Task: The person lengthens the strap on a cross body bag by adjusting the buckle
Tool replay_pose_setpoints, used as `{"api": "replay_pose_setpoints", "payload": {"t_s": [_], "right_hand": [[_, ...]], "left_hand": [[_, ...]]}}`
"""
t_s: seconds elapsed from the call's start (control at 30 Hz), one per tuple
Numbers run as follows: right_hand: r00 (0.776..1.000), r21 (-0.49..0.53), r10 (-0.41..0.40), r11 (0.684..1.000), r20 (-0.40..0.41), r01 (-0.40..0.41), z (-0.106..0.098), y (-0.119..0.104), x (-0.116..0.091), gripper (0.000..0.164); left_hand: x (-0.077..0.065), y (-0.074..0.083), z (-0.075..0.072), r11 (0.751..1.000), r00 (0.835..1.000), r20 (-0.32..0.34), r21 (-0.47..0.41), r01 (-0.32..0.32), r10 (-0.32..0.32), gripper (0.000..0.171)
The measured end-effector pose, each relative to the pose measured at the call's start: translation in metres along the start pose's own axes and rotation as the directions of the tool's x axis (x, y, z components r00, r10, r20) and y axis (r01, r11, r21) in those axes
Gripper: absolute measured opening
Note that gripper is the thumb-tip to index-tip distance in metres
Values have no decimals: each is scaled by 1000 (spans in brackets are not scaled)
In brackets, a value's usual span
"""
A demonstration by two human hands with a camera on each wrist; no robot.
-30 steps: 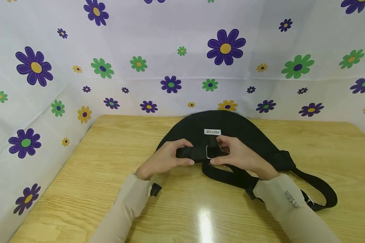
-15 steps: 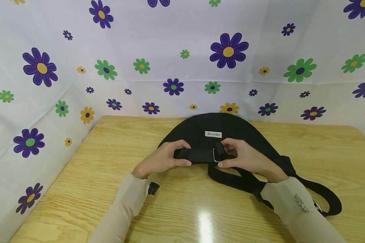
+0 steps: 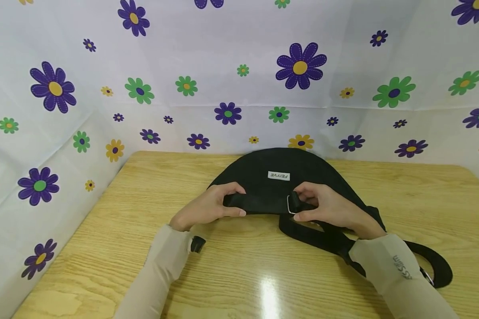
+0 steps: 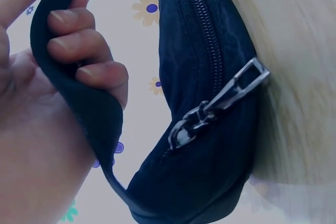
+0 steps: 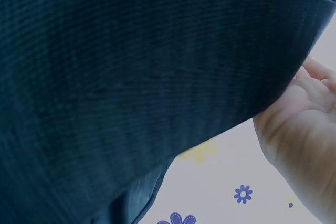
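A black waist bag (image 3: 283,159) with a white label (image 3: 279,176) lies at the back of the wooden table. In front of it, a black webbing strap (image 3: 263,204) stretches between both hands. My left hand (image 3: 207,206) grips the strap's left part; the left wrist view shows fingers (image 4: 84,45) curled round it, beside the bag's zipper and metal zipper pull (image 4: 240,86). My right hand (image 3: 328,207) pinches the strap just right of a metal slider (image 3: 289,204), where the webbing folds over. In the right wrist view, wide webbing (image 5: 157,66) hides most of the fingers.
A loose strap loop (image 3: 441,266) trails over the table (image 3: 239,274) by the right sleeve, with another length hanging below the right hand. A small black piece (image 3: 197,243) sits at the left cuff. Flower-printed cloth (image 3: 207,53) rises behind the table and along its left.
My hands have drawn apart: the right hand and the slider have shifted right, the left hand slightly left. More flat strap now shows between them. The trailing loop has shifted right too.
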State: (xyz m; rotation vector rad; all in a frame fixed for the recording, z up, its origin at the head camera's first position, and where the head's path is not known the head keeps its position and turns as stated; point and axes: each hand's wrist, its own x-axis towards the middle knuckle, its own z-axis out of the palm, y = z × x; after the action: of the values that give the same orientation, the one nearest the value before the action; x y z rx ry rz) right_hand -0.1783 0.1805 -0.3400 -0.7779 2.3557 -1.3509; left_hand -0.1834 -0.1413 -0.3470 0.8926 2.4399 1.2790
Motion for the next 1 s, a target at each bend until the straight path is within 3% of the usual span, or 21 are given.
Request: {"api": "replay_pose_setpoints", "payload": {"t_s": [0.7, 0.87, 1.0], "right_hand": [[1000, -3, -13, 1000, -25, 13, -8, 6, -13, 45], [998, -67, -58, 996, -21, 57, -9, 8, -15, 44], [999, -98, -40, 994, -13, 39, -9, 11, -16, 44]], "left_hand": [[-6, -6, -10, 999, 1000, -2, -24, 22, -22, 41], [-7, -8, -11, 1000, 1000, 7, -26, 11, -11, 39], [-6, -11, -11, 1000, 1000, 15, -29, -9, 9, 38]]}}
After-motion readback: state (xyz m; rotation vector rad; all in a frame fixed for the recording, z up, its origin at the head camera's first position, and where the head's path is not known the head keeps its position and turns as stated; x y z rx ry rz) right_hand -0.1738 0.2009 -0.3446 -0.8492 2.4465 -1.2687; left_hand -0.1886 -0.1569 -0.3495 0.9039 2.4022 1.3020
